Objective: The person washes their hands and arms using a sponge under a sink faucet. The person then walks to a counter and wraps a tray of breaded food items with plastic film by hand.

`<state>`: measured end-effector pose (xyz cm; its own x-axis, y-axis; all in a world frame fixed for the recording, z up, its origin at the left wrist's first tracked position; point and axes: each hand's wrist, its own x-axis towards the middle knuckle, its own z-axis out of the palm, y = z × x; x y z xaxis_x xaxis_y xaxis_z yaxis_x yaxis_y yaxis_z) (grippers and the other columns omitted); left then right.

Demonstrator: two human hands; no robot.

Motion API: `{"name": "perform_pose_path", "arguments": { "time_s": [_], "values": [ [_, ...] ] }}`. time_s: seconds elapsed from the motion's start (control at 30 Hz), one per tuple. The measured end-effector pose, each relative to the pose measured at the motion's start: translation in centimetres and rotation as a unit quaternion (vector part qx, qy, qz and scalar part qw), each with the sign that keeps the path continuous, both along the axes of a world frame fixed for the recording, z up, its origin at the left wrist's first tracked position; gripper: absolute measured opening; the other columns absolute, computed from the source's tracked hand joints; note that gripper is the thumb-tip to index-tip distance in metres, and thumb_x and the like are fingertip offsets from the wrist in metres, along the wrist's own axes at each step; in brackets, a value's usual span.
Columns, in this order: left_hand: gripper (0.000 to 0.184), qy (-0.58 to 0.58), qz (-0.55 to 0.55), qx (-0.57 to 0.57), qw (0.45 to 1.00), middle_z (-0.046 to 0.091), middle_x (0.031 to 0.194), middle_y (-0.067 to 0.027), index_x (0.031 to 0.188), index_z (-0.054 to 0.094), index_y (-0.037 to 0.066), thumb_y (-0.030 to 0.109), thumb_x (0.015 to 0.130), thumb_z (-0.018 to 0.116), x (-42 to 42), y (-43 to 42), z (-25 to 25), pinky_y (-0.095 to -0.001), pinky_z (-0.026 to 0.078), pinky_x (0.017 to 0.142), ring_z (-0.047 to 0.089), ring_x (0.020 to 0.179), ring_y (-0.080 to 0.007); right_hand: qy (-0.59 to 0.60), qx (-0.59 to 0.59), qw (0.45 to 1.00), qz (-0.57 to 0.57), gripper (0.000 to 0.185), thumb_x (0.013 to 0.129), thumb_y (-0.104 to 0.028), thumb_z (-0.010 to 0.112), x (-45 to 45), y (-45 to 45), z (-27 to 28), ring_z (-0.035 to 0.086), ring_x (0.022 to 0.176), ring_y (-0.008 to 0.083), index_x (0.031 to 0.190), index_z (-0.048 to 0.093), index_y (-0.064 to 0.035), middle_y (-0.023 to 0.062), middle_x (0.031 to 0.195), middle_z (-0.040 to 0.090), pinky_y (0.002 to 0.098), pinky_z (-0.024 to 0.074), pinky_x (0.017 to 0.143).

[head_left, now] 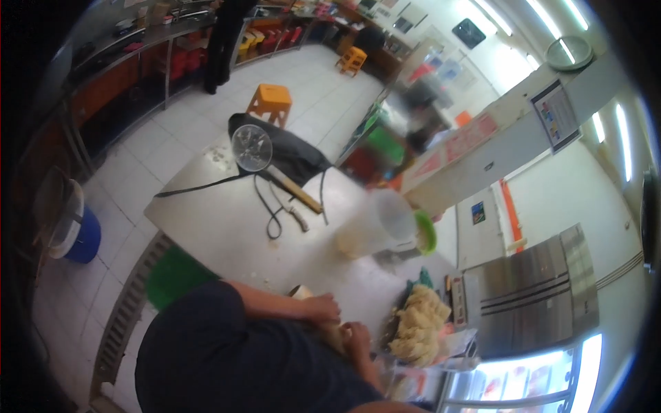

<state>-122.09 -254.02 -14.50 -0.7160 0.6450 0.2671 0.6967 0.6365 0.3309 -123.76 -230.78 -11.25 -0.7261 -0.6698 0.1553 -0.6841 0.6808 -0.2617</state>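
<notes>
My left hand [322, 310] has its fingers curled over the steel table [227, 220], close in front of my dark shirt. Just beside it, my right hand [357, 339] is also closed, its fingers bent inward. A pale thing shows partly between the two hands; its kind I cannot make out. A short cylinder with a light round end [301, 292] sticks out beyond my left forearm. To the right of my hands lies a big lumpy, pale yellow mass [420, 323], which looks like dough, with plastic around it.
Farther up the table are a round strainer [252, 148] with a wooden handle, a black cloth [296, 148] with straps, a translucent bucket [382, 224] and a green-rimmed container [425, 230]. An orange stool [270, 103] stands beyond; a blue bucket [84, 237] is at left. Another person [224, 45] stands at the far counter.
</notes>
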Motion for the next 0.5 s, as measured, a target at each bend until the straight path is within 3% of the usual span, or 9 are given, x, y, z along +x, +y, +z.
{"name": "perform_pose_path", "arguments": {
  "time_s": [0.1,0.27,0.4,0.5],
  "values": [
    [0.035,-0.002,-0.02,-0.009,1.0,0.063,0.09,-0.0048,0.095,0.067,0.019,0.048,0.076,0.07,1.5,0.7,0.1,-0.0444,0.04,0.081,0.06,0.094,-0.0246,-0.05,0.056,0.995,0.063,0.005,0.082,-0.013,0.066,1.1,0.5,1.9,0.06,0.085,0.0354,0.086,0.067,-0.0096,0.0134,0.089,0.065,0.0437,0.0476,0.079],
    [0.034,0.031,-0.015,0.031,0.999,0.062,0.095,-0.0044,0.095,0.067,0.019,0.047,0.076,0.071,1.4,0.1,-0.8,-0.0441,0.04,0.084,0.059,0.098,-0.0233,0.027,-0.032,0.999,0.004,0.01,0.083,-0.016,0.067,3.0,4.0,-0.3,0.061,0.085,0.032,0.091,0.068,-0.0108,0.0118,0.089,0.064,0.0424,0.0494,0.077],
    [0.035,0.01,-0.019,0.062,0.998,0.062,0.096,-0.0045,0.096,0.068,0.019,0.046,0.075,0.072,1.6,0.3,-0.9,-0.0436,0.039,0.087,0.057,0.101,-0.0234,-0.015,-0.037,0.998,-0.038,0.011,0.084,-0.015,0.066,4.3,4.0,-0.6,0.061,0.086,0.0318,0.093,0.067,-0.0103,0.0109,0.089,0.064,0.0422,0.0494,0.077],
    [0.036,-0.019,-0.016,0.057,0.998,0.062,0.097,-0.0043,0.099,0.069,0.021,0.046,0.074,0.073,1.3,-0.1,0.1,-0.0436,0.038,0.088,0.057,0.102,-0.0238,-0.025,-0.03,0.995,-0.088,0.009,0.085,-0.013,0.059,4.1,3.2,-0.8,0.059,0.084,0.0359,0.087,0.065,-0.0063,0.0131,0.085,0.064,0.0468,0.047,0.075]
  ]
}}
